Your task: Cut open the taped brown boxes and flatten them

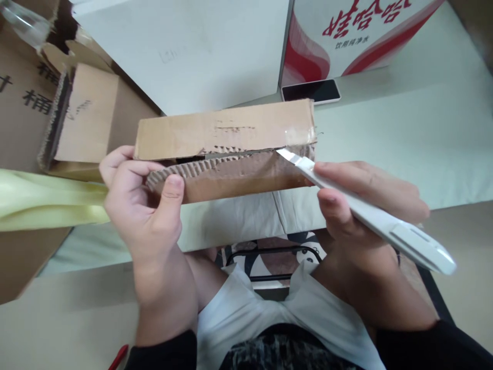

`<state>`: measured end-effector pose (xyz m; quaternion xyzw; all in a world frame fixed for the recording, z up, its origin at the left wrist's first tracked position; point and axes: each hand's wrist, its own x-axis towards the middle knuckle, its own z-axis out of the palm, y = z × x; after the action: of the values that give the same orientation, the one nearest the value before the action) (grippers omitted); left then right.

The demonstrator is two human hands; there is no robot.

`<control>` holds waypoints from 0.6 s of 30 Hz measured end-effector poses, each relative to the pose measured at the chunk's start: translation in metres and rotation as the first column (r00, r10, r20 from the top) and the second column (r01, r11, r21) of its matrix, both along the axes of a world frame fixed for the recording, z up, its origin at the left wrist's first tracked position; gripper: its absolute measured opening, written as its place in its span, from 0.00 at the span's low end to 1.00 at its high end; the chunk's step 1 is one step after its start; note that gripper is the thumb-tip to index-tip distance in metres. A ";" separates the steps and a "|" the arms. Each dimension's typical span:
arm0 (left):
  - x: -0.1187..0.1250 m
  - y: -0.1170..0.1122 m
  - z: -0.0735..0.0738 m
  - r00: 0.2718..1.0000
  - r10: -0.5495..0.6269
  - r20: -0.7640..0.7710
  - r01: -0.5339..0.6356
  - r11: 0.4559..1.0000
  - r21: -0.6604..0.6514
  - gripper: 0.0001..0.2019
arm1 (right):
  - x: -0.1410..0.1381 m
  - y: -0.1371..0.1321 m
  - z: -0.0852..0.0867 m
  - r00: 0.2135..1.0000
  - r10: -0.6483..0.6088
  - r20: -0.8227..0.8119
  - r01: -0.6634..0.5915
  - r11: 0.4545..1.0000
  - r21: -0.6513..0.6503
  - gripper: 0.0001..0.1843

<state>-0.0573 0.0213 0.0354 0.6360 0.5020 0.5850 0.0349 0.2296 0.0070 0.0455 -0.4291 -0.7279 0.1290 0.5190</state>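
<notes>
My left hand [144,205] is closed on the left end of a long brown cardboard piece [227,131], thumb pressed on its torn corrugated lower flap. My right hand [362,198] is wrapped round a white utility knife [370,216]. The knife's blade tip touches the cardboard near its right end, just below a strip of clear tape. The cardboard is held up in front of me, above my lap.
A black phone [311,91] lies on the white surface behind the cardboard. A red-and-white printed box [346,36] and a plain white box [185,51] stand at the back. Brown cartons [82,115] crowd the left, with yellow material [42,198] below them.
</notes>
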 end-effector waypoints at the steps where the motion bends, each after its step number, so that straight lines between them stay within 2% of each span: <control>1: 0.001 0.000 -0.001 1.000 -0.010 0.008 0.010 1.000 0.004 0.10 | -0.002 0.001 0.001 0.999 -0.006 -0.035 0.009 0.997 0.071 0.12; 3: 0.002 0.001 -0.003 0.999 -0.020 0.035 0.020 1.000 0.001 0.10 | -0.006 0.003 0.003 0.996 -0.041 -0.085 0.054 0.987 0.153 0.11; 8: 0.004 0.002 -0.006 0.992 0.010 0.128 -0.003 0.999 -0.053 0.09 | -0.008 0.003 0.002 0.991 -0.124 -0.057 0.131 0.979 0.157 0.08; 12: 0.002 0.004 -0.010 0.992 0.025 0.124 -0.015 0.997 -0.079 0.11 | -0.003 0.000 0.002 0.982 -0.187 0.006 0.184 0.971 0.156 0.10; 15: -0.001 0.004 -0.012 0.995 0.020 0.103 -0.011 0.996 -0.088 0.11 | 0.001 -0.001 0.003 0.982 -0.186 0.014 0.183 0.975 0.125 0.12; 18: -0.003 0.002 -0.012 0.996 0.009 0.090 0.001 0.993 -0.115 0.10 | 0.002 0.002 0.004 0.987 -0.153 -0.056 0.160 0.977 0.139 0.11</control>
<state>-0.0604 0.0233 0.0230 0.6048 0.5341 0.5833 0.0931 0.2319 0.0089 0.0495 -0.4437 -0.6874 0.0449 0.5732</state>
